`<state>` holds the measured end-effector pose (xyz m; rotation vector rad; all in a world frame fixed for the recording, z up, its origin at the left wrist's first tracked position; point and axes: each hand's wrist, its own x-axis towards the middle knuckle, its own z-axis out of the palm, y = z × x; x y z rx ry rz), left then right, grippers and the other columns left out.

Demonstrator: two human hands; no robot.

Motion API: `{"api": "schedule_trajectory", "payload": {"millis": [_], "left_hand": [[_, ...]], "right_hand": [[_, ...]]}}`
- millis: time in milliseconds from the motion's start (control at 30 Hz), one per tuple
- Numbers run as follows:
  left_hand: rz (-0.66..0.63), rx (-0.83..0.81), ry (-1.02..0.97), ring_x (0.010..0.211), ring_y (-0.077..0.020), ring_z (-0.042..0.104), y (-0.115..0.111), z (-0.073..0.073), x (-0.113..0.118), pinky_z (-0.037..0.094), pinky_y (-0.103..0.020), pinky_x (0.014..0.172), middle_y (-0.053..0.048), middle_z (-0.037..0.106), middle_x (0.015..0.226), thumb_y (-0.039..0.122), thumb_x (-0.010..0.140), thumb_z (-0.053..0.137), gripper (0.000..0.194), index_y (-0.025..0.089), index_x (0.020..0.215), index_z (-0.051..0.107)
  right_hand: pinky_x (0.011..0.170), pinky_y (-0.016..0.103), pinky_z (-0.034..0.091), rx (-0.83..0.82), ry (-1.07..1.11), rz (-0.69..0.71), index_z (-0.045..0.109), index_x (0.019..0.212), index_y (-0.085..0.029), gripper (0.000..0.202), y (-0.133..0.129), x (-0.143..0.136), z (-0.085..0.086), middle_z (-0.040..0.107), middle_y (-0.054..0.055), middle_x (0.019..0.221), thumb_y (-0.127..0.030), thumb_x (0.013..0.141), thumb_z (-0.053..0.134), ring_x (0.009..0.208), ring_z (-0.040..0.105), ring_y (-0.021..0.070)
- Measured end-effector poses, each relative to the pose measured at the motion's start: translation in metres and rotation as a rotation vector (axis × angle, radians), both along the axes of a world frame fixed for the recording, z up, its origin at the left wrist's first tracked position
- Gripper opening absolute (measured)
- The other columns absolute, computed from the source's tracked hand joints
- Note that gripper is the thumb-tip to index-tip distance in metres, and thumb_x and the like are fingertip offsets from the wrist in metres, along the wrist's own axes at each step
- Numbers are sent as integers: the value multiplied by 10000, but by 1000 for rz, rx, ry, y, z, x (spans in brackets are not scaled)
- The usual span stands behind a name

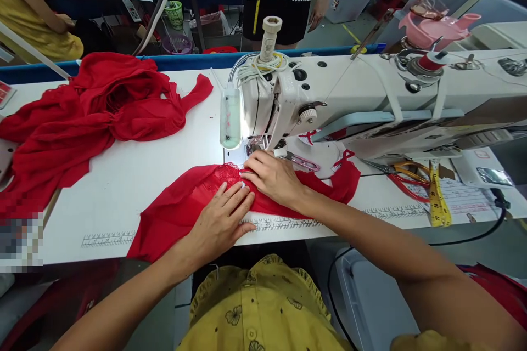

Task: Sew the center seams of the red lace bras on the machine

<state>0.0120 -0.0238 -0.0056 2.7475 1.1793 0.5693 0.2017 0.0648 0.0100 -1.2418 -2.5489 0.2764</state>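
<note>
A piece of red fabric with a lace edge (177, 203) lies on the white table in front of the sewing machine (269, 88). My left hand (224, 216) rests flat on it, fingers stretched out and thumb apart. Beside it, my right hand (274, 178) grips the lace part close to the needle area, its fingers bent and its thumb hidden beneath. A small white bit shows between the fingertips of both hands. The presser foot is partly covered by my right hand. Lamp light falls around the needle.
A heap of red fabric (123, 98) lies at the left. Right of my hands are pink-handled snips (303, 162), orange-handled scissors (411, 170) and a yellow tape measure (439, 197). Ruler markings (107, 238) run along the table's front edge. Other people are beyond the machine.
</note>
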Motion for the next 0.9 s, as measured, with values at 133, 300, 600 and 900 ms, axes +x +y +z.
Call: {"api": "schedule_trajectory", "payload": {"millis": [133, 300, 600, 900], "left_hand": [[-22, 12, 39, 1359, -332, 511, 1, -4, -3, 399, -597, 1155, -158, 614, 1389, 438, 1001, 506, 515, 110, 1397, 524], [-23, 32, 38, 1376, -330, 493, 1, -4, -5, 395, -590, 1157, -159, 606, 1400, 445, 1000, 507, 533, 100, 1405, 517], [-66, -18, 36, 1374, -308, 497, -9, -2, -9, 382, -582, 1170, -154, 606, 1400, 406, 1001, 515, 488, 108, 1387, 543], [-71, 12, 81, 1378, -312, 492, -8, -2, -8, 326, -586, 1200, -125, 572, 1452, 431, 1009, 492, 500, 117, 1396, 541]], "right_hand": [[677, 299, 358, 46, -67, -35, 652, 996, -203, 242, 1, -4, -6, 657, 52, 1058, -316, 1045, 444, 930, 570, 188], [650, 308, 330, 56, -145, -40, 651, 1001, -198, 284, 0, -6, -1, 653, 58, 1082, -285, 1059, 386, 943, 559, 192], [625, 322, 306, 0, -238, 30, 634, 1043, -182, 256, -11, 6, 10, 624, 88, 1039, -253, 1051, 388, 955, 518, 219], [657, 326, 339, -16, -209, 6, 598, 995, -173, 204, -8, 2, 6, 619, 94, 1005, -208, 1025, 399, 904, 524, 219]]}}
